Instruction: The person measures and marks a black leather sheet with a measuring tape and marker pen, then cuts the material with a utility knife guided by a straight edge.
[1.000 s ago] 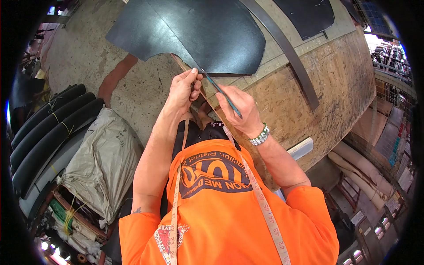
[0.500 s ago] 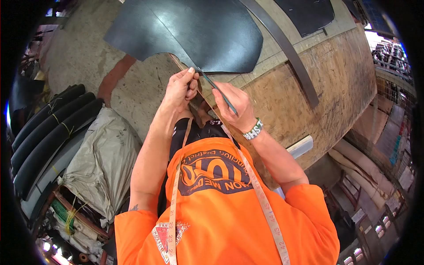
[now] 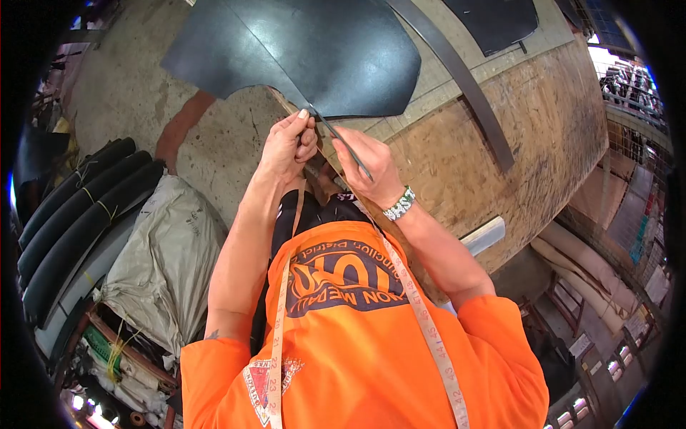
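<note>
A large black sheet, which looks like leather (image 3: 336,50), hangs over the table's near-left edge, with a thin straight line running down it toward my hands. My left hand (image 3: 288,145) is closed, thumb and forefinger pinching the sheet's near edge where that line ends. Held in my right hand (image 3: 369,163) is a slim dark knife-like tool (image 3: 341,136). Its tip meets the sheet's edge just right of my left thumb; its back end sticks out past my fingers. The exact shape of the tip is too small to tell.
A worn wooden table (image 3: 550,121) carries a long dark strip (image 3: 464,79), another black piece (image 3: 493,21) and a pale object (image 3: 484,236) at its near edge. Dark rolls (image 3: 89,204) and a grey cover (image 3: 171,250) stand at left. A tape measure (image 3: 436,343) hangs round my neck.
The tool and my right hand have shifted slightly left and up. The whole scene has drifted a little left in view, and my left hand keeps its pinch.
</note>
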Motion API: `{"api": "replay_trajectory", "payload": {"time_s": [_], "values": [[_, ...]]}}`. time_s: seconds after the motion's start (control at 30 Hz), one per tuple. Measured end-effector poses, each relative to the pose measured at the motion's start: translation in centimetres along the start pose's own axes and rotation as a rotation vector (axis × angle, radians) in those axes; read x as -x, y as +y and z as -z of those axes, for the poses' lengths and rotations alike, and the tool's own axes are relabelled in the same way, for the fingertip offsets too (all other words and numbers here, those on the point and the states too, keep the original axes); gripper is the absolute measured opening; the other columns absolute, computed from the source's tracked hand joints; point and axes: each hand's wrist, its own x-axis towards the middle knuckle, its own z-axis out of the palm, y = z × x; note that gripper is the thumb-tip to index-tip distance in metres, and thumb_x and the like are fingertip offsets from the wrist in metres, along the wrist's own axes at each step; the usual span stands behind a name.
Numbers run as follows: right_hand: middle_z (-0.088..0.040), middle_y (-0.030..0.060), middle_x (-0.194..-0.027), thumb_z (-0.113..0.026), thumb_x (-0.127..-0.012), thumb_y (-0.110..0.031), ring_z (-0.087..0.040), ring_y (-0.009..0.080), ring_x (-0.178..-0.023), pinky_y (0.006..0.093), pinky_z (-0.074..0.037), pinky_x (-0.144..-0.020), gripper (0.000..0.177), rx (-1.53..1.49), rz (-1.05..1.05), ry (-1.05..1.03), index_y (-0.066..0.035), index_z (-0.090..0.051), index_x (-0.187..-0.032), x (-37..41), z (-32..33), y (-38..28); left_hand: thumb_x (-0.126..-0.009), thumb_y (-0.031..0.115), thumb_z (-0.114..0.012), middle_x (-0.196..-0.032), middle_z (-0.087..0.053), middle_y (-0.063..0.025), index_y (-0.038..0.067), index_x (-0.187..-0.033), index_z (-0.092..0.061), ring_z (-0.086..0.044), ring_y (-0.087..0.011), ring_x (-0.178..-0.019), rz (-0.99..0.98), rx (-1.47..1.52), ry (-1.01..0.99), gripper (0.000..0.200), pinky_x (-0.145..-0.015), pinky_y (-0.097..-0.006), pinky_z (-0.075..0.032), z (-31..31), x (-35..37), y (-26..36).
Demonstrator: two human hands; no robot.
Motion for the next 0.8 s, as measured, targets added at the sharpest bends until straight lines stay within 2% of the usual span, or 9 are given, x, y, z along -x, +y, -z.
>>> {"api": "replay_trajectory", "payload": {"time_s": [0.17, 0.27, 0.37, 0.47, 0.63, 0.8], "values": [[-0.071, 0.0229, -0.096, -0.067, -0.092, -0.003, -0.069, 0.0403, -0.084, 0.0442, -0.056, -0.073, 0.024, 0.026, 0.066, 0.061, 0.007, -0.065, -0.113, -0.3, -0.6, -0.1, -0.108, 0.028, -0.055, -0.063, -0.046, 0.002, 0.007, -0.091, -0.056, -0.036, -0.0059, -0.047, 0.022, 0.051, -0.01, 0.027, -0.042, -0.0213, -0.028, -0.3, 0.2, 0.2], [-0.07, 0.0192, -0.092, -0.066, -0.093, -0.001, -0.067, 0.037, -0.078, 0.0418, -0.052, -0.069, 0.02, 0.082, 0.099, 0.082, 0.006, -0.066, -0.112, -1.0, -1.3, 0.2, -0.107, 0.026, -0.055, -0.065, -0.049, 0.001, 0.007, -0.091, -0.056, -0.039, -0.0067, -0.048, 0.02, 0.091, -0.052, 0.025, -0.044, -0.0217, -0.03, -0.1, 0.4, 0.3], [-0.07, 0.02, -0.097, -0.068, -0.091, -0.005, -0.066, 0.0364, -0.085, 0.0436, -0.052, -0.077, 0.023, 0.121, 0.08, 0.016, 0.006, -0.066, -0.112, -2.1, -1.7, 0.7, -0.107, 0.026, -0.056, -0.066, -0.051, 0.0005, 0.007, -0.091, -0.057, -0.04, -0.0072, -0.048, 0.017, 0.106, -0.121, 0.025, -0.044, -0.0217, -0.031, -0.4, 1.0, 1.0], [-0.07, 0.0186, -0.097, -0.068, -0.091, -0.005, -0.066, 0.0352, -0.086, 0.0431, -0.051, -0.078, 0.022, 0.134, 0.021, 0.009, 0.005, -0.066, -0.111, -3.4, -2.1, -0.2, -0.107, 0.027, -0.056, -0.065, -0.051, 0.0003, 0.007, -0.091, -0.057, -0.04, -0.0072, -0.048, 0.018, 0.086, -0.143, 0.026, -0.044, -0.0217, -0.031, -0.4, 1.5, 1.5], [-0.069, 0.0187, -0.091, -0.07, -0.09, -0.006, -0.066, 0.0348, -0.077, 0.042, -0.052, -0.071, 0.026, 0.129, 0.067, 0.009, 0.006, -0.066, -0.113, -1.8, 0.2, -1.4, -0.107, 0.031, -0.055, -0.062, -0.05, 0.0003, 0.008, -0.089, -0.058, -0.039, -0.0078, -0.046, 0.09, 0.139, -0.174, 0.029, -0.043, -0.0226, -0.029, 0.4, 1.0, 2.0], [-0.069, 0.0179, -0.09, -0.069, -0.09, -0.005, -0.066, 0.034, -0.077, 0.0418, -0.052, -0.071, 0.025, 0.115, 0.09, 0.043, 0.006, -0.066, -0.112, -2.1, 0.5, -1.3, -0.108, 0.033, -0.052, -0.062, -0.048, 0.0011, 0.01, -0.088, -0.058, -0.038, -0.008, -0.045, 0.122, 0.17, -0.142, 0.031, -0.042, -0.0226, -0.028, 0.5, 0.7, 1.6]]}}
